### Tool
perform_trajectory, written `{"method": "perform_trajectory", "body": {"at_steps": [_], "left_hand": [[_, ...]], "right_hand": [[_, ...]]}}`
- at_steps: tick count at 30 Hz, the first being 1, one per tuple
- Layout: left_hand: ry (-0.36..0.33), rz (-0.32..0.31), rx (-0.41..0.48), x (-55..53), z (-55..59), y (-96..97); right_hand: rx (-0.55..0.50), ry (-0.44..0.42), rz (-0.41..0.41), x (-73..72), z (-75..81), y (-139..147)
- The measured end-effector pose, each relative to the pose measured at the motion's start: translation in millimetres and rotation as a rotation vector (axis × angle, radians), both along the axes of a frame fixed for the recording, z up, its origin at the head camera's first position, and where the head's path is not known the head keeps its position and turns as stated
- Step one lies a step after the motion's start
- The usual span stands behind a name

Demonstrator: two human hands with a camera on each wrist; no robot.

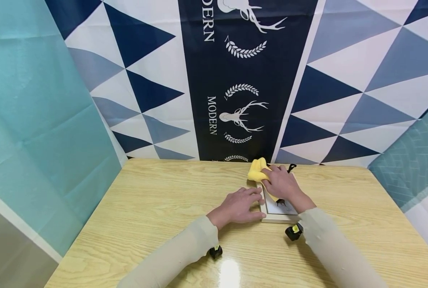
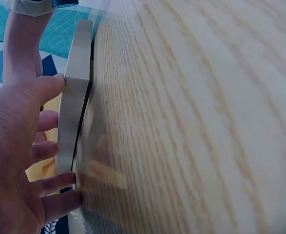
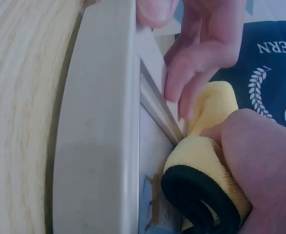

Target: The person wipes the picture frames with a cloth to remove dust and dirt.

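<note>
A white-framed picture (image 1: 280, 219) lies flat on the wooden table, towards its far side. My right hand (image 1: 281, 183) grips a bunched yellow cloth (image 1: 257, 171) over the picture; the right wrist view shows the cloth's dark edging (image 3: 186, 183) folded against the picture face. With fingers spread, my left hand (image 1: 240, 206) rests along the left side of the frame. Seen from the left wrist, its thumb and fingertips touch the pale frame edge (image 2: 73, 117). The right hand and cloth hide much of the picture's upper part.
The wooden table (image 1: 156, 208) reaches back to a patterned wall covering (image 1: 235, 80) with triangles and a dark deer strip. A small black loop (image 1: 292, 167) sticks out beyond the right hand. Black wrist-camera units (image 1: 294, 232) sit under both wrists.
</note>
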State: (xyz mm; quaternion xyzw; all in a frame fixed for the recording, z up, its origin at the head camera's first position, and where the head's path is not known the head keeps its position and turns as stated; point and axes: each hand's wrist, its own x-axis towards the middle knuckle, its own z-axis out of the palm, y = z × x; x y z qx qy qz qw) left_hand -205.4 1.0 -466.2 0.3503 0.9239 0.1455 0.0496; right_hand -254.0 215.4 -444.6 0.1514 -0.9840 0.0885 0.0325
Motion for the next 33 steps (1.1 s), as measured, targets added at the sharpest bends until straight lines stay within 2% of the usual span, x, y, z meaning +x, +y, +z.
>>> {"method": "perform_trajectory", "body": {"at_steps": [1,9,18,26,33], "left_hand": [[-0.011,0.002,-0.002,2.6,4.7,0.3],[0.002,0.007,-0.013,2.6,4.6,2.9],[-0.014,0.012,-0.012,3.3,7.5,2.8],[-0.003,0.013,-0.017,3.1,4.5,2.2],[0.020,0.011,-0.016,3.4,3.6,0.9]], "right_hand": [[-0.002,-0.001,-0.002,0.1,0.2,-1.1],[0.000,0.003,-0.009,2.6,2.4,-0.2],[0.057,0.012,-0.032,-1.3,1.0,6.7],[0.071,-0.026,-0.092,-0.2,2.8,20.1],[0.056,-0.059,-0.127,0.3,3.1,43.3]]}}
